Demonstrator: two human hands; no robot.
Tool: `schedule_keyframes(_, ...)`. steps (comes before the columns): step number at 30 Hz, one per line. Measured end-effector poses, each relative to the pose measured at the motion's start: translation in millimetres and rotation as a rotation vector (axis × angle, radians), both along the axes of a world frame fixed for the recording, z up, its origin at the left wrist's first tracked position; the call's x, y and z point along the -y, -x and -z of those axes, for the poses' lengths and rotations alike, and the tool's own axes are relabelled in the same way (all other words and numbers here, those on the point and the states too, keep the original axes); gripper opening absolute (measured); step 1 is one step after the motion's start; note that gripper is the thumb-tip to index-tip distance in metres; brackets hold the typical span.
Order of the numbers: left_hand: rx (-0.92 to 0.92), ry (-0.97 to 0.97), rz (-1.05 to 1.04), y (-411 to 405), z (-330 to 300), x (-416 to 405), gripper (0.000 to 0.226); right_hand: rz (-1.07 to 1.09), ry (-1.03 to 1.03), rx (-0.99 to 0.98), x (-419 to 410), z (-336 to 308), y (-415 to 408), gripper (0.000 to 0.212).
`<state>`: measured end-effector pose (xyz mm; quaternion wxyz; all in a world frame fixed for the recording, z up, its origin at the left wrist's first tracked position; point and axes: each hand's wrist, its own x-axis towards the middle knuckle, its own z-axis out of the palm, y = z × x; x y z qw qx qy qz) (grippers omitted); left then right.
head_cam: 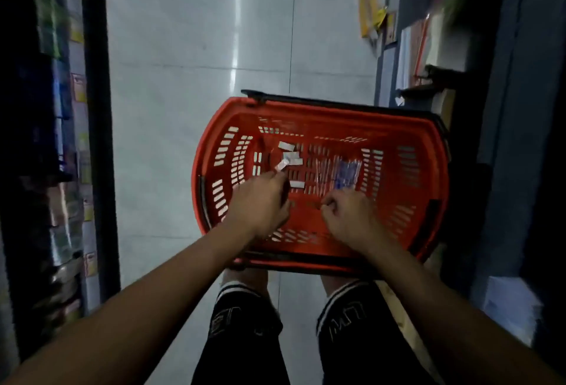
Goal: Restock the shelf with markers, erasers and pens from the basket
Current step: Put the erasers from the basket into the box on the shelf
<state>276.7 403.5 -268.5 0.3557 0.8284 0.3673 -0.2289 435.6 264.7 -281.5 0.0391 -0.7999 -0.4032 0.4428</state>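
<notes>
Fingertips (279, 174) of my left hand (260, 201) are pinching one small white eraser (281, 165), holding it just above the floor of the red basket (214, 127). I am seeing the other fingers of that hand curling in close beside the pinch. My right hand (346, 216) is hovering low inside the basket with its fingers curling tight; I cannot tell whether they are gripping anything. Loose erasers (287, 146) are lying at twelve o'clock from my left hand, one more (296, 184) at three o'clock of it. Pens (337, 172) are lying bunched at twelve o'clock from my right hand. Basket is sitting on the pale tiled floor (183, 78), with shelves (46, 139) at nine o'clock and shelving (505, 109) at three o'clock
</notes>
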Motion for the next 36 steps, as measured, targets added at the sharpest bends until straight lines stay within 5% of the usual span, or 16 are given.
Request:
schedule_keyframes(3,-0.220,0.219,-0.110,-1.5,86.1,-4.1,0.030,-0.040,0.136,-0.074,-4.7,79.5,0.4,0.012)
schedule_keyframes(7,-0.315,0.401,-0.548,12.7,179.1,2.0,0.033,-0.140,0.270,-0.097,-11.1,168.7,12.6,0.016)
schedule_keyframes(13,-0.333,0.533,-1.088,20.0,250.1,14.7,0.030,-0.221,0.124,0.117,-23.1,249.1,42.0,0.039)
schedule_keyframes(18,-0.262,0.554,-1.166,7.3,261.6,17.5,0.030,-0.244,0.082,0.241,-25.4,269.3,49.3,0.032)
schedule_keyframes(24,-0.197,0.710,-1.355,-8.4,253.9,15.4,0.020,0.121,-0.071,-0.126,-26.5,249.1,54.1,0.020)
schedule_keyframes(29,-0.211,0.791,-1.339,-13.8,246.9,16.3,0.023,0.266,-0.088,-0.204,-34.8,236.7,64.1,0.010)
schedule_keyframes(31,-0.218,0.770,-1.350,-13.8,249.2,13.9,0.026,0.244,-0.137,-0.148,-38.5,239.6,58.0,0.006)
schedule_keyframes(36,-0.214,0.667,-1.353,-8.3,261.8,15.5,0.033,-0.148,-0.185,0.060,-58.6,256.2,37.6,0.042)
